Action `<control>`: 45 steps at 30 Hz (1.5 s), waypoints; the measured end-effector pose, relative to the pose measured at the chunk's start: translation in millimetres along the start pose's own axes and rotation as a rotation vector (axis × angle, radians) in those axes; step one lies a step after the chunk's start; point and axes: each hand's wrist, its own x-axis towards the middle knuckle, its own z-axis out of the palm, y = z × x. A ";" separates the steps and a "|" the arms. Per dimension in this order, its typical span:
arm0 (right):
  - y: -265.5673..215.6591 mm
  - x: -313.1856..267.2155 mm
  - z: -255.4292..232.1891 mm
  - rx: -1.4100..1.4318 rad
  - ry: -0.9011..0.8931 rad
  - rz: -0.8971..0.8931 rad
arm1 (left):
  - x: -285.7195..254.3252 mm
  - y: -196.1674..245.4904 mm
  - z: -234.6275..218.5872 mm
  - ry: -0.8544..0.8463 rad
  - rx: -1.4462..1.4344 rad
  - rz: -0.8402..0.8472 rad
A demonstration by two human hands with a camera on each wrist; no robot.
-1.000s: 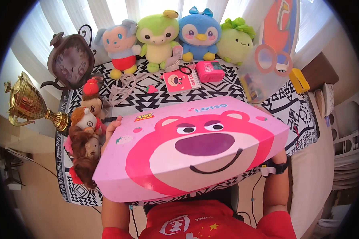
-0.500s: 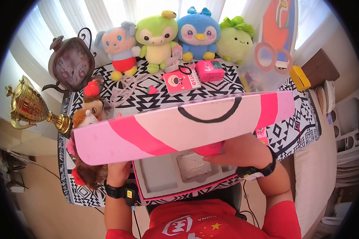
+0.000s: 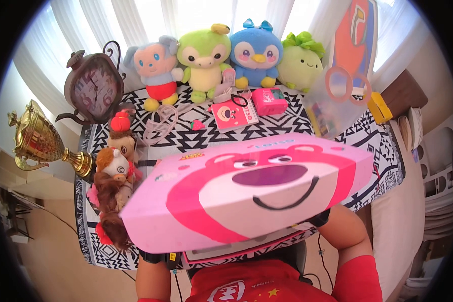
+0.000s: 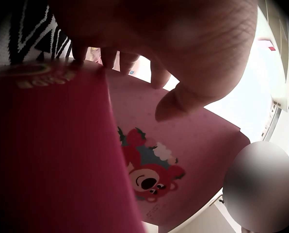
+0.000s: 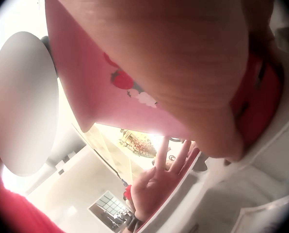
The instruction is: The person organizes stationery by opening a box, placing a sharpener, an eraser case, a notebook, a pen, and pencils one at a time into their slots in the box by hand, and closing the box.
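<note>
The pink box lid (image 3: 246, 201) with a bear face is raised and tilted in the head view, hiding both hands. Beneath its lower edge, the box's grey tray (image 3: 226, 250) partly shows. My left hand (image 4: 183, 43) is at the lid's edge in the left wrist view, thumb over the bear-printed inner face. The right wrist view shows its fingers spread and straight against that edge. My right hand (image 5: 183, 68) curls its fingers around a glossy red rounded object (image 5: 263, 97) at the pale tray. The hand covers much of the object, so I cannot tell its kind.
Several dolls (image 3: 116, 186) line the table's left side, near a gold trophy (image 3: 40, 136). Behind the lid lie a notebook (image 3: 234, 116) and a pink small box (image 3: 270, 101). Plush toys (image 3: 256, 55) sit along the back. A translucent bag (image 3: 332, 108) stands at the back right.
The lid stood steeper half a second ago, with the tray and the right hand holding a pink-red object showing. It has tilted back down toward me, covering the hands again.
</note>
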 end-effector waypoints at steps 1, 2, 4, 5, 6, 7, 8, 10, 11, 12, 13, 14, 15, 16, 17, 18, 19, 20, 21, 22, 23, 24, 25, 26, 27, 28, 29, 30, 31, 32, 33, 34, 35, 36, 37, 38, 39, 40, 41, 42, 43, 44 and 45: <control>2.2 1.3 -2.1 0.002 0.002 0.007 | -12.4 -1.5 -0.3 -0.005 0.017 0.022; 4.8 3.0 -4.3 0.003 0.004 0.012 | -19.9 -2.2 1.0 -0.008 0.034 0.046; 10.6 4.0 -6.5 0.009 0.006 0.026 | 15.0 9.9 28.0 -0.015 0.069 0.087; 13.7 3.7 -6.3 0.015 0.006 0.035 | 50.2 22.1 46.7 -0.017 0.088 0.105; 14.8 3.4 -7.1 0.021 0.004 0.046 | 50.0 25.5 47.0 -0.019 0.107 0.120; 15.8 3.0 -8.0 0.029 0.002 0.057 | 45.3 26.9 48.2 -0.020 0.125 0.134; 16.7 2.4 -8.7 0.037 -0.001 0.068 | 49.1 30.6 53.8 -0.021 0.144 0.148; 18.3 0.5 -10.2 0.051 -0.007 0.092 | 51.2 35.7 62.9 -0.024 0.181 0.174; 18.7 -0.8 -10.6 0.059 -0.009 0.105 | 50.6 38.1 66.6 -0.026 0.201 0.186; 18.8 -2.1 -10.8 0.067 -0.012 0.119 | 48.1 39.8 70.0 -0.028 0.220 0.198; 19.2 -3.0 -11.1 0.076 -0.016 0.131 | 42.9 41.9 67.4 -0.029 0.239 0.210; 19.6 -4.0 -11.7 0.084 -0.020 0.143 | 43.1 44.3 72.3 -0.029 0.257 0.222; 19.9 -5.0 -12.5 0.091 -0.024 0.155 | 38.0 46.8 67.9 -0.030 0.275 0.234; 20.3 -5.9 -13.6 0.099 -0.029 0.167 | 36.4 49.1 70.4 -0.030 0.293 0.246; 20.5 -7.0 -14.6 0.106 -0.032 0.179 | 39.6 53.3 73.4 -0.031 0.312 0.259; 20.6 -8.2 -15.5 0.113 -0.035 0.192 | 50.1 59.8 78.7 -0.033 0.331 0.271; 20.7 -9.3 -16.4 0.120 -0.038 0.204 | 48.3 61.6 85.2 -0.035 0.350 0.284; 20.8 -10.2 -17.3 0.127 -0.040 0.217 | 56.6 68.2 87.8 -0.036 0.369 0.297; 21.1 -11.1 -18.2 0.135 -0.042 0.229 | 53.9 70.6 90.0 -0.038 0.389 0.310; 20.9 -12.0 -19.7 0.142 -0.044 0.241 | 39.3 69.5 87.3 -0.040 0.408 0.323; 20.4 -13.5 -21.4 0.149 -0.047 0.254 | 39.5 72.9 89.7 -0.042 0.428 0.335; 20.0 -15.3 -23.2 0.157 -0.050 0.268 | 39.2 74.8 90.8 -0.041 0.427 0.334; 19.9 -17.0 -25.4 0.163 -0.053 0.283 | 39.0 76.4 91.8 -0.050 0.415 0.338; 19.7 -18.8 -27.5 0.170 -0.056 0.296 | 38.7 77.7 92.6 -0.059 0.404 0.343; 19.4 -20.4 -29.5 0.177 -0.059 0.309 | 38.3 78.7 93.1 -0.069 0.393 0.347; 19.4 -22.1 -31.6 0.184 -0.060 0.323 | 38.0 79.8 93.5 -0.078 0.382 0.352; 19.4 -23.6 -33.6 0.191 -0.062 0.337 | 37.8 80.7 93.8 -0.088 0.372 0.357; 19.3 -25.2 -35.7 0.197 -0.063 0.350 | 37.4 81.2 93.9 -0.098 0.361 0.363; 19.5 -26.9 -37.8 0.204 -0.065 0.364 | 37.0 81.5 94.0 -0.107 0.350 0.368; 19.7 -28.5 -40.2 0.210 -0.067 0.378 | 36.8 81.4 94.1 -0.117 0.339 0.373; 19.7 -30.1 -43.1 0.214 -0.070 0.392 | 36.7 80.6 94.1 -0.118 0.336 0.373; 19.7 -31.7 -46.6 0.217 -0.074 0.408 | 36.3 78.7 94.0 -0.100 0.319 0.362; 20.2 -33.1 -50.3 0.219 -0.079 0.422 | 36.1 77.0 94.2 -0.082 0.302 0.350; 21.2 -33.9 -54.2 0.221 -0.085 0.436 | 36.1 76.0 94.3 -0.079 0.295 0.351; 22.5 -35.3 -58.1 0.223 -0.092 0.448 | 35.9 75.7 94.1 -0.054 0.231 0.291; 23.7 -36.6 -62.1 0.225 -0.100 0.460 | 35.5 75.7 94.1 -0.029 0.167 0.230; 24.9 -37.9 -66.1 0.227 -0.107 0.473 | 34.5 77.6 95.2 -0.025 0.160 0.231; 26.1 -39.2 -70.3 0.229 -0.115 0.485 | 32.8 81.2 96.7 -0.033 0.217 0.264; 27.4 -40.1 -74.5 0.231 -0.123 0.497 | 31.7 83.2 97.7 -0.040 0.273 0.296; 28.7 -40.9 -78.5 0.234 -0.132 0.509 | 31.3 83.2 97.8 -0.035 0.267 0.296; 30.1 -40.5 -83.5 0.238 -0.141 0.521 | 30.8 83.0 97.2 -0.048 0.208 0.285; 31.0 -39.9 -87.2 0.243 -0.152 0.532 | 30.3 82.3 96.2 -0.059 0.151 0.274; 30.9 -33.2 -90.8 0.249 -0.163 0.542 | 30.5 81.1 94.3 -0.050 0.147 0.272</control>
